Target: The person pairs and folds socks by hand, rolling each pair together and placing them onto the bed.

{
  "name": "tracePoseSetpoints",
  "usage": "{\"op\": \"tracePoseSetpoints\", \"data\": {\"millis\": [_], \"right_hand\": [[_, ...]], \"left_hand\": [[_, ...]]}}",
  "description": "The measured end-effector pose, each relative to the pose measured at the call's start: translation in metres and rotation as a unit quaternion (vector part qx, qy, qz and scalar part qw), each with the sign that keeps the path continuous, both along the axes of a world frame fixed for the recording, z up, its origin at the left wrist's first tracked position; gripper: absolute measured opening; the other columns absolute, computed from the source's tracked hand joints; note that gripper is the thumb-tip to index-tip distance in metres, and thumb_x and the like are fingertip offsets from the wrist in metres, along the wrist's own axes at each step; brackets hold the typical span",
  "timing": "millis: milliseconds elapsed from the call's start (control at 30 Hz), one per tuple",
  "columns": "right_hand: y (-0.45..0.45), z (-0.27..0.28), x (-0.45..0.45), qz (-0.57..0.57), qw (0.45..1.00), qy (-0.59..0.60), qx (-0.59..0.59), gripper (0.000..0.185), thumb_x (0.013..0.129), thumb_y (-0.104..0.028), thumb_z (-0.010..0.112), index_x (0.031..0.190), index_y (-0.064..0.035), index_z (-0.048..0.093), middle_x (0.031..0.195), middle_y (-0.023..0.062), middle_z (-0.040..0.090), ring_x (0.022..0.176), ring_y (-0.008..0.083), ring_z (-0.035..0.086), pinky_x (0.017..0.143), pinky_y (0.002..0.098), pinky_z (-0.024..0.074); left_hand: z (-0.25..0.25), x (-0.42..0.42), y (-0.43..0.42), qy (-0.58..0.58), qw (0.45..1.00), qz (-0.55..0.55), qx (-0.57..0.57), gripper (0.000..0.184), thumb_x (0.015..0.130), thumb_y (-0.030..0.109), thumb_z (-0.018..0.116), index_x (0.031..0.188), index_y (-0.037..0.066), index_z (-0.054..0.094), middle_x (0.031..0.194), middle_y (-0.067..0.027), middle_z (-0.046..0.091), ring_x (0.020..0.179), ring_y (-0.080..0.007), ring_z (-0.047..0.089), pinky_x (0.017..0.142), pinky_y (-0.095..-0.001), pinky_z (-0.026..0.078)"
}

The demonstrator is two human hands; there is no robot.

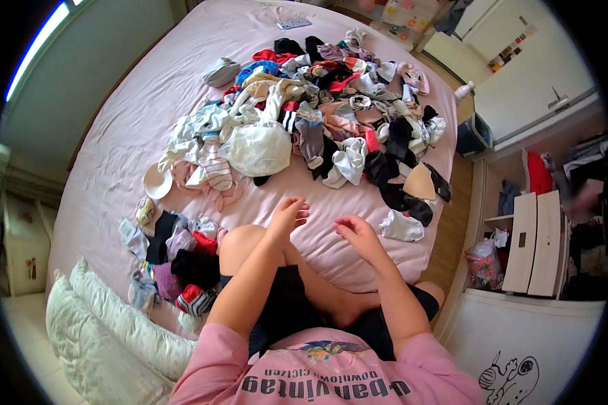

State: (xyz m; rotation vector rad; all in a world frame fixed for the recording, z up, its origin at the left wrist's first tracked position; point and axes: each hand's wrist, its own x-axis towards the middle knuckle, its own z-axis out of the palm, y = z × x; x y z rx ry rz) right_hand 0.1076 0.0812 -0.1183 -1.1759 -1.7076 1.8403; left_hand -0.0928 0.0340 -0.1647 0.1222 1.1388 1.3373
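Observation:
My left hand (290, 214) hovers over the pink bedsheet (304, 192), its fingers loosely bent and nothing in them. Level with it, my right hand (355, 236) is also raised, fingers slightly curled and apart, holding nothing. Beyond both hands spreads a large heap of socks and small garments. Nearest my left hand in that heap is a bunched white garment (258, 150). A white sock (402, 226) lies to the right of my right hand. Close by are a beige pad (419, 183) and dark socks (393, 196). A striped white cloth (216, 169) lies at the heap's left.
Left of my knee sits a smaller pile with rolled socks, including a black bundle (196, 268). White pillows (108, 331) are at the lower left. A phone-like object (294, 23) rests at the bed's far end. Open drawers (534, 243) and a dark bin (474, 135) stand right.

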Motion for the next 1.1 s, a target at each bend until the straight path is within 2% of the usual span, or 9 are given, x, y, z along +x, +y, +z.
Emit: {"op": "tracePoseSetpoints", "data": {"millis": [167, 333, 467, 533, 600, 667, 767, 1000, 1100], "right_hand": [[0.044, -0.020, -0.059, 0.090, 0.957, -0.105, 0.256, 0.026, 0.076, -0.017, 0.060, 0.098, -0.0048, 0.058, 0.103, 0.0123, 0.055, 0.096, 0.0255, 0.052, 0.082, 0.0325, 0.0419], [0.082, -0.011, -0.122, 0.175, 0.757, -0.228, 0.586, 0.034, 0.070, -0.019, 0.060, 0.104, -0.0123, 0.057, 0.129, 0.0089, 0.038, 0.124, 0.0291, 0.027, 0.100, 0.0446, 0.0225], [0.137, -0.044, -0.135, 0.242, 0.607, -0.439, 0.616, 0.046, 0.066, -0.031, 0.061, 0.110, -0.0188, 0.054, 0.134, 0.0092, 0.033, 0.129, 0.0306, 0.018, 0.101, 0.0550, 0.0099], [0.163, -0.016, -0.122, 0.157, 0.675, -0.487, 0.532, 0.045, 0.072, -0.030, 0.054, 0.114, -0.0130, 0.051, 0.135, 0.0123, 0.031, 0.130, 0.0310, 0.016, 0.101, 0.0542, 0.0124], [0.196, -0.034, -0.104, 0.028, 0.661, -0.522, 0.537, 0.062, 0.070, -0.038, 0.060, 0.124, -0.0144, 0.039, 0.136, 0.0119, 0.027, 0.125, 0.0312, 0.024, 0.097, 0.0502, 0.0235], [0.206, -0.012, -0.091, 0.004, 0.757, -0.495, 0.427, 0.072, 0.067, -0.043, 0.064, 0.126, -0.0146, 0.035, 0.130, 0.0126, 0.035, 0.119, 0.0315, 0.032, 0.095, 0.0481, 0.0268], [0.209, -0.028, -0.074, 0.047, 0.810, -0.440, 0.384, 0.078, 0.063, -0.045, 0.067, 0.127, -0.0154, 0.033, 0.121, 0.0131, 0.045, 0.112, 0.0321, 0.040, 0.094, 0.0464, 0.0289], [0.200, -0.051, -0.061, 0.023, 0.857, -0.387, 0.339, 0.063, 0.062, -0.035, 0.071, 0.116, -0.0157, 0.045, 0.106, 0.0116, 0.055, 0.101, 0.0317, 0.048, 0.087, 0.0443, 0.0354], [0.201, -0.049, -0.068, -0.102, 0.769, -0.335, 0.534, 0.049, 0.062, -0.021, 0.068, 0.107, -0.0187, 0.051, 0.102, 0.0101, 0.050, 0.101, 0.0309, 0.044, 0.086, 0.0416, 0.0344]], "left_hand": [[-0.009, -0.014, 0.008, -0.126, 0.989, 0.071, -0.012, 0.012, 0.085, 0.019, 0.049, 0.092, 0.010, 0.049, 0.080, -0.0018, 0.055, 0.069, -0.0127, 0.054, 0.062, -0.0279, 0.045], [-0.022, -0.016, 0.013, -0.147, 0.988, 0.054, -0.002, 0.012, 0.085, 0.020, 0.049, 0.092, 0.010, 0.049, 0.080, -0.0013, 0.055, 0.069, -0.0122, 0.053, 0.061, -0.0275, 0.044], [-0.020, -0.019, 0.013, -0.123, 0.990, 0.061, -0.039, 0.011, 0.084, 0.021, 0.050, 0.086, 0.011, 0.053, 0.081, -0.0015, 0.057, 0.069, -0.0138, 0.054, 0.065, -0.0290, 0.044], [-0.017, -0.018, 0.011, -0.118, 0.990, 0.069, -0.043, 0.010, 0.084, 0.020, 0.050, 0.087, 0.010, 0.052, 0.081, -0.0017, 0.057, 0.069, -0.0137, 0.054, 0.064, -0.0289, 0.045], [-0.017, -0.017, 0.011, -0.124, 0.990, 0.059, -0.036, 0.012, 0.084, 0.020, 0.049, 0.090, 0.010, 0.050, 0.081, -0.0025, 0.056, 0.069, -0.0129, 0.054, 0.063, -0.0277, 0.045], [-0.013, -0.015, 0.014, -0.126, 0.990, 0.051, -0.033, 0.012, 0.085, 0.019, 0.048, 0.092, 0.009, 0.049, 0.082, -0.0030, 0.055, 0.069, -0.0125, 0.053, 0.063, -0.0270, 0.045], [-0.009, -0.012, 0.017, -0.129, 0.990, 0.040, -0.037, 0.013, 0.085, 0.019, 0.048, 0.091, 0.008, 0.049, 0.082, -0.0032, 0.055, 0.070, -0.0124, 0.053, 0.063, -0.0269, 0.045], [-0.008, -0.015, 0.013, -0.120, 0.991, 0.042, -0.038, 0.013, 0.085, 0.019, 0.047, 0.092, 0.008, 0.049, 0.084, -0.0036, 0.055, 0.071, -0.0122, 0.053, 0.064, -0.0266, 0.046], [-0.004, -0.013, 0.015, -0.117, 0.991, 0.038, -0.044, 0.013, 0.085, 0.018, 0.047, 0.092, 0.008, 0.049, 0.084, -0.0039, 0.055, 0.070, -0.0122, 0.053, 0.063, -0.0266, 0.046]]}}
